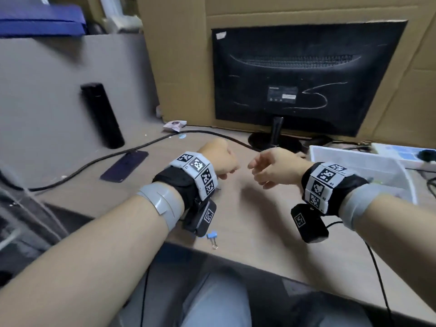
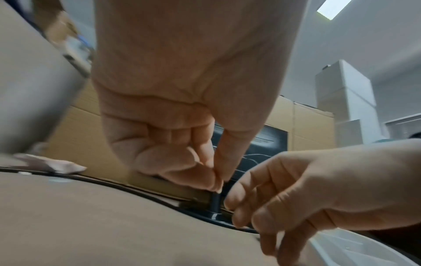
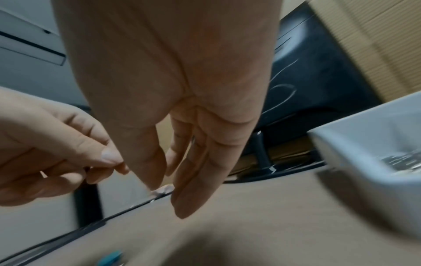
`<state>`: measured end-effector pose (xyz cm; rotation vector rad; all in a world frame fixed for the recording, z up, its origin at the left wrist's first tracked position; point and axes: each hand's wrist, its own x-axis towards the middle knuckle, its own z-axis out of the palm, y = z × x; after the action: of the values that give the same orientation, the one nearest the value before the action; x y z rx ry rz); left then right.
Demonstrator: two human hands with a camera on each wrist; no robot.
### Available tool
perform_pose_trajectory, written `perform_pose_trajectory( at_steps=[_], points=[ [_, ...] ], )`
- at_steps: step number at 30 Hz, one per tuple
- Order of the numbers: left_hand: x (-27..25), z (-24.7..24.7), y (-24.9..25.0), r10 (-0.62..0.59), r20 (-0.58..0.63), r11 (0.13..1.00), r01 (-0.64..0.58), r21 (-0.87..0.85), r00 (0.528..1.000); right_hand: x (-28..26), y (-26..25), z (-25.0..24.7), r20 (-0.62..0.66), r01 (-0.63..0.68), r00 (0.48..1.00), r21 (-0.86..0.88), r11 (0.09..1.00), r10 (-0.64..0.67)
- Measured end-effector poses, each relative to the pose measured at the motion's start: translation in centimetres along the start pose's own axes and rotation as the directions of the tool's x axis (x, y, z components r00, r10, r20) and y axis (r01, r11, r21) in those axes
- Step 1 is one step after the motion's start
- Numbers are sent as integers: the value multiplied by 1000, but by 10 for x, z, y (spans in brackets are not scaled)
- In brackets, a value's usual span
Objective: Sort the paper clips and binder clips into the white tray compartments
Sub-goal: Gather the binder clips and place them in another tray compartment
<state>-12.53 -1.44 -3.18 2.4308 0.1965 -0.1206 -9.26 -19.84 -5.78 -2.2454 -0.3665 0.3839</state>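
Note:
A blue binder clip (image 1: 211, 236) lies on the desk near its front edge, just under my left wrist, and shows as a blue blur (image 3: 114, 255) in the right wrist view. My left hand (image 1: 230, 173) hovers above the desk middle, fingers curled, thumb pressed to fingertips (image 2: 218, 180); nothing shows in the pinch. My right hand (image 1: 257, 174) hangs a few centimetres to its right, fingers relaxed and straight (image 3: 182, 207), holding nothing. The white tray (image 1: 342, 152) stands at the right, with blurred silvery pieces (image 3: 405, 162) inside.
A black monitor (image 1: 306, 76) on its stand sits behind the hands against cardboard. A black cable (image 1: 94, 161) crosses the desk on the left, near a dark phone (image 1: 125, 165) and a black bottle (image 1: 101, 114). A power strip (image 1: 405, 154) lies behind the tray.

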Motion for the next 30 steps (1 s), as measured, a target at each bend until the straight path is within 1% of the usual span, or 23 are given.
perform_pose_trajectory(
  at_steps=[2,4,7,8,10,12,13,16,18,19,21,24,25,27,30],
  points=[
    [-8,-19,-33,-82,25,996,82,33,996,9,-17,33,105,15,994,-126,992,-1],
    [-13,-30,-58,-129,33,990,127,65,991,16,-29,57,168,32,986,-265,964,13],
    [-17,-35,-80,-181,92,981,173,89,979,19,-43,78,185,61,982,-482,874,33],
    [-17,-34,-85,-202,121,977,190,99,972,19,-45,82,212,64,976,-528,847,59],
    [-16,-31,-93,-254,176,965,236,117,951,16,-47,84,300,83,944,-612,786,134],
    [-15,-29,-99,-308,220,951,292,101,926,8,-50,84,369,116,911,-659,743,185],
    [-15,-28,-99,-333,245,943,321,89,910,4,-50,84,384,129,903,-670,731,192],
    [-14,-24,-101,-378,316,924,373,78,870,-1,-50,91,378,159,906,-720,675,189],
    [-12,-20,-105,-367,341,928,367,67,866,-2,-48,98,357,163,915,-751,640,186],
    [-10,-19,-107,-353,353,932,357,57,867,-1,-46,100,339,157,924,-754,637,175],
    [-6,-17,-109,-317,355,945,326,36,880,6,-40,102,286,128,950,-731,671,130],
    [-1,-15,-107,-271,313,961,237,143,910,24,-33,100,205,84,976,-668,739,74],
    [2,-15,-108,-259,293,963,223,151,920,29,-33,99,195,84,979,-644,760,57],
    [9,-13,-111,-239,268,970,216,110,933,36,-36,98,192,127,981,-603,787,-12],
    [16,-11,-115,-234,249,972,226,63,940,48,-36,100,172,158,982,-495,854,-82]
  ],
)
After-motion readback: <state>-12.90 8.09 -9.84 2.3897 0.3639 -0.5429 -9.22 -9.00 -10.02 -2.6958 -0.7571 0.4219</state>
